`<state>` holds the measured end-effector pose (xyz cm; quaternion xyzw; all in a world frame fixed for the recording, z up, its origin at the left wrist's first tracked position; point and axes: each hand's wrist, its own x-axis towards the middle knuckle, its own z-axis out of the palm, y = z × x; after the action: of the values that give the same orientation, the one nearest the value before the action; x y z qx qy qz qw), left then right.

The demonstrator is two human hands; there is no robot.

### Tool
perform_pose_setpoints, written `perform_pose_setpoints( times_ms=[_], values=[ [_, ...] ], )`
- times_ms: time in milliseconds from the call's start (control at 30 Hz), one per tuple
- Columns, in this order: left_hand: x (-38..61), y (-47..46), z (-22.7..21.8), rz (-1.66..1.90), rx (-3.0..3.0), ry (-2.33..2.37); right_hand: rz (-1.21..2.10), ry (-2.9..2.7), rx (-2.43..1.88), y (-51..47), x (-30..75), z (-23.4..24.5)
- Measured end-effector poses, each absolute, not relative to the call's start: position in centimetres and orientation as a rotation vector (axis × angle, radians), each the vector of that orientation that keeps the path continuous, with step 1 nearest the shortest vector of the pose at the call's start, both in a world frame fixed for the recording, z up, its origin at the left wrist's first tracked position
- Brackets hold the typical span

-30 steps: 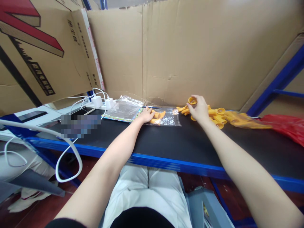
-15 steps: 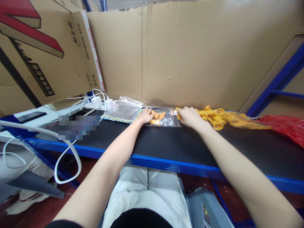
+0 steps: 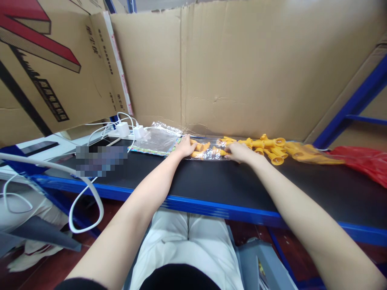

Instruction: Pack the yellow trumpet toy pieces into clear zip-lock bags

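My left hand [image 3: 185, 147] rests on the left end of a small clear plastic bag [image 3: 208, 154] lying on the black shelf top, fingers pressed down on it. A few orange plastic pieces [image 3: 199, 146] lie inside the bag. My right hand [image 3: 238, 151] is at the bag's open right end, fingers pinched on an orange piece [image 3: 220, 151] that sits partly in the opening. A pile of the same orange trumpet-shaped pieces [image 3: 269, 147] lies just right of that hand.
A stack of clear bags [image 3: 157, 139] lies left of my left hand. White chargers and cables [image 3: 130, 129] sit further left. A yellow bag [image 3: 311, 153] and a red bag [image 3: 363, 161] lie at the right. Cardboard walls [image 3: 242, 68] stand behind; the blue shelf edge [image 3: 211, 207] runs in front.
My right hand came down from the pile, where it held an orange piece raised, and moved left to the bag's opening. My left hand stayed on the bag.
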<state>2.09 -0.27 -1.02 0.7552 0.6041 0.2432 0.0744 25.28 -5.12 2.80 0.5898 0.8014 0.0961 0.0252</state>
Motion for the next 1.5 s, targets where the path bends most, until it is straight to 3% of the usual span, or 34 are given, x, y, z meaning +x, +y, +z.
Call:
perform_pose_setpoints(
  times_ms=[267, 467, 567, 1100, 1367, 1500],
  values=[
    [2.4, -0.5, -0.4, 0.792, 2.462, 1.778, 0.284, 2.536, 1.960, -5.1, 25.7, 3.0],
    [2.3, 0.5, -0.9, 0.742, 2.504, 1.633, -0.545, 3.027, 1.746, -4.3, 26.1, 2.3],
    [2.3, 0.4, -0.9, 0.700, 2.476, 1.620, -0.710, 3.046, 1.711, -4.0, 26.1, 1.7],
    [2.6, 0.9, -1.6, 0.765, 2.557, 1.363, -0.933, 3.077, 1.740, -4.2, 25.9, 1.4],
    [2.9, 0.1, -0.6, 0.995, 2.188, 1.664, -0.573, 3.054, 1.749, -4.1, 24.9, 0.9],
    [2.6, 1.0, -0.9, 1.013, 1.967, 1.661, -0.668, 3.141, 1.845, -4.0, 24.3, 0.5]
  ],
)
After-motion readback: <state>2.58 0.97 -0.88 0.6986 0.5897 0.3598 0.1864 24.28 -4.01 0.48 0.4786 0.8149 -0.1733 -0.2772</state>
